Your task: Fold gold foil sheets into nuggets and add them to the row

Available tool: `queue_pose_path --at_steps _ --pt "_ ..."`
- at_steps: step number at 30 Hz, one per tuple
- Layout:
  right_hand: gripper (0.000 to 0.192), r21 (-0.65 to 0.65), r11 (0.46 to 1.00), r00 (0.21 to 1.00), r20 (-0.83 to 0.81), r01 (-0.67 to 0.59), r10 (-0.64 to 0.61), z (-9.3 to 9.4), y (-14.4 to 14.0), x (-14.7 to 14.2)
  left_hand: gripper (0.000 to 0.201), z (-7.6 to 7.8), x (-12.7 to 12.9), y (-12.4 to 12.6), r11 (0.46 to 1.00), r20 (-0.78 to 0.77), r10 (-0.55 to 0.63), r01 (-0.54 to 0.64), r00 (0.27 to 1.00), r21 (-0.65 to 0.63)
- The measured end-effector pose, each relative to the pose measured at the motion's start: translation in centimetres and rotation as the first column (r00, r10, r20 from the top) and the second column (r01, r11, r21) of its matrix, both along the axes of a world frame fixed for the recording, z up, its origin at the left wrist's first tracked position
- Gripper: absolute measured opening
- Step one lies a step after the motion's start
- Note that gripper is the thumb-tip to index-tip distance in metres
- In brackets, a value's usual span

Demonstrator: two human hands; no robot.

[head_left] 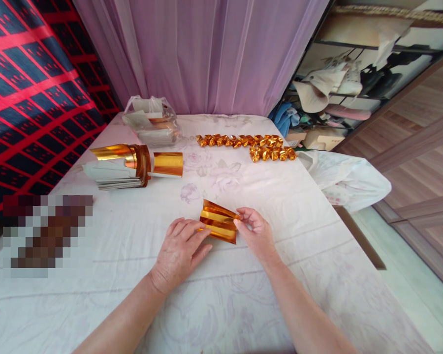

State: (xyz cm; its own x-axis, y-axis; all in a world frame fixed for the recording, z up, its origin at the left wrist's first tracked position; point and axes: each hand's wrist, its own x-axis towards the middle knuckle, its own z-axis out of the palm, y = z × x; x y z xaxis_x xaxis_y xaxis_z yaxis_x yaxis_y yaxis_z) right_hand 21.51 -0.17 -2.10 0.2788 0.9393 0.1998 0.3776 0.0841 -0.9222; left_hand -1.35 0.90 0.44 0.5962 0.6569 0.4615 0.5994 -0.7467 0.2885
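A sheet of gold foil paper lies on the table in front of me, with crease lines across it and its far edge folded over. My right hand pinches the folded right corner between thumb and fingers. My left hand rests at the sheet's left edge, fingers stretched out and touching it, thumb apart. Farther off, a row of folded gold foil pieces stands on the cloth, with a shorter row in front of its right end. A stack of gold foil sheets lies at the left.
Behind the stack is a clear plastic bag with more paper. A pale floral cloth covers the table. A white plastic bag hangs by the right edge, near a crowded shelf. A purple curtain closes off the back. Part of the left side is blurred.
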Motion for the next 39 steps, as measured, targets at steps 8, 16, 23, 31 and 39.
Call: queue_pose_path --at_steps 8,16,23,31,39 --pt "0.026 0.020 1.000 0.998 -0.061 -0.020 0.022 -0.3 -0.5 -1.3 0.033 0.6 1.7 -1.4 0.999 0.000 -0.005 0.005 1.000 -0.041" --pt "0.024 0.053 0.991 0.988 -0.092 -0.120 0.124 0.3 -1.2 -2.8 0.032 0.5 2.0 -1.4 0.995 0.003 0.043 -0.042 0.999 -0.093" --pt "0.033 0.092 0.957 0.960 -0.016 -0.276 0.279 1.0 -2.1 -3.1 0.027 0.3 1.8 -1.4 0.992 -0.001 0.055 -0.055 0.998 -0.112" --pt "0.034 0.120 0.929 0.936 0.011 -0.351 0.352 1.2 -2.4 -3.4 0.020 0.5 1.6 -1.4 0.981 0.068 0.133 -0.122 0.989 -0.154" --pt "0.037 0.146 0.897 0.908 0.109 -0.418 0.405 1.8 -3.1 -4.3 0.027 0.0 0.9 -1.1 0.954 0.181 0.260 -0.223 0.949 -0.200"
